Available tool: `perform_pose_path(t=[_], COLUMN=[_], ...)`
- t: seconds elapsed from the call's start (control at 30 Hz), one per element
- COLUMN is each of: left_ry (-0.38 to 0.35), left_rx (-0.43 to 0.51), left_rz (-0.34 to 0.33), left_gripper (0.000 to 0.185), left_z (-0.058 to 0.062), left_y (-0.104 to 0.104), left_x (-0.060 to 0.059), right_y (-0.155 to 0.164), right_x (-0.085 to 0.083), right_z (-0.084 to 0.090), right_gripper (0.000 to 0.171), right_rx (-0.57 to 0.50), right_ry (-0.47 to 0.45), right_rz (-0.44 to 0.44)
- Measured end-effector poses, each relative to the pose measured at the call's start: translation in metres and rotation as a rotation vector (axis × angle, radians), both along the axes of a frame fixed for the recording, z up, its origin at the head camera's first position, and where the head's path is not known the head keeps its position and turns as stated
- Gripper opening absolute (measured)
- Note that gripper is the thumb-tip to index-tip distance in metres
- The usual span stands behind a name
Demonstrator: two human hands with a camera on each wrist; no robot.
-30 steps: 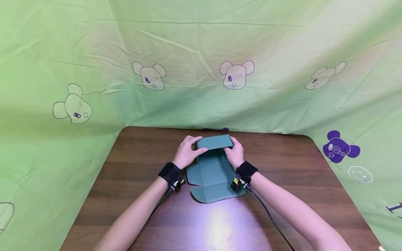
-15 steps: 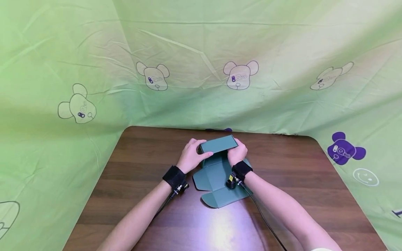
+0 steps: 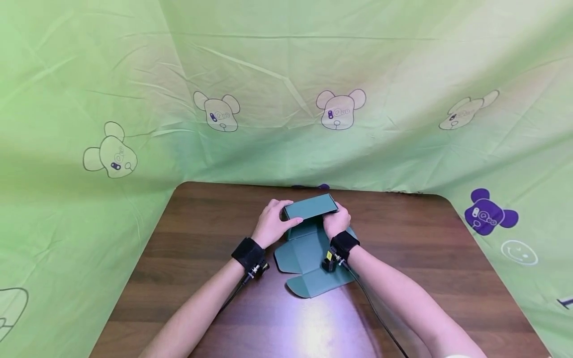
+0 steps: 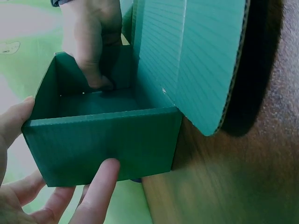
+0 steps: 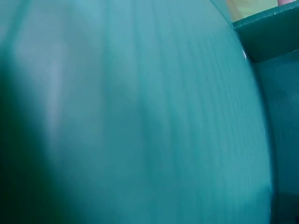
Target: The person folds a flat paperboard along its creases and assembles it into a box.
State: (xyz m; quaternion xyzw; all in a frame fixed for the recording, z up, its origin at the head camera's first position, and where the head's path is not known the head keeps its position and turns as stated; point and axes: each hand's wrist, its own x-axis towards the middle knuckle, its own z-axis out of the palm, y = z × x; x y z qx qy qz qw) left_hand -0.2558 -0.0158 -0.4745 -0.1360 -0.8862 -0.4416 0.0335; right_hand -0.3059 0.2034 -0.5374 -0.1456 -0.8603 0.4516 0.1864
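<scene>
Your left hand (image 3: 274, 222) grips left end of green cardboard box (image 3: 310, 207) — thumb across near wall, fingers curled behind. Your right hand (image 3: 336, 222) holds right end, fingers hooked inside. Box sits mid-table (image 3: 201, 238), toward far edge — lid flap (image 3: 309, 258) lies flat, near side.

One green cardboard box (image 3: 309, 233) (half folded, flaps spread) sits on one wooden tabletop (image 3: 201, 238). Two hands are on it, a left hand (image 3: 273, 221) and a right hand (image 3: 336, 221), each with one black wrist strap.
</scene>
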Motion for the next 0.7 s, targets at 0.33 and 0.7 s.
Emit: perform_pose_path(t=[0.33,0.7], left_ry=[0.094,0.214], left_rx=[-0.297,-0.567], left_rz=[-0.053,-0.192], left_gripper=[0.064,0.065], left_z=[0.021,0.052], left_y=[0.018,0.071], left_x=[-0.003,-0.028], right_y=[0.008,0.008], right_x=[0.013,0.022], right_z=[0.023,0.04], right_gripper=[0.017,0.036], right_rx=[0.111,0.222], right_ry=[-0.011,0.017], right_rz=[0.167,0.348])
